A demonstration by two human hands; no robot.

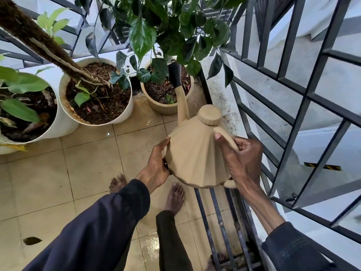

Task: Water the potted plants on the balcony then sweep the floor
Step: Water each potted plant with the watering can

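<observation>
1. A beige watering can [195, 153] is held in the air above the tiled floor [88, 163], close to the dark metal railing [293, 75], and is tipped forward towards the pots.
2. Its body is formed as a wide cone of flat, folded facets in a matte tan finish. It is topped by a round cap [210, 115].
3. A long, thin spout of the same tan is ended by a black nozzle [175, 75], which is placed over the soil of the small ribbed pot [156, 106], under the leaves.
4. The curved handle [226, 136] is enclosed by the grip of the right hand [242, 159], with the fingers wrapped round it and the thumb laid on top.
5. The grip of the left hand [156, 165] is set on the body's lower left edge, with the thumb stretched along a facet and the fingers tucked beneath.
6. Two larger white pots [125, 114] are stood to the left, and a wet sheen is seen on the tiles.
</observation>
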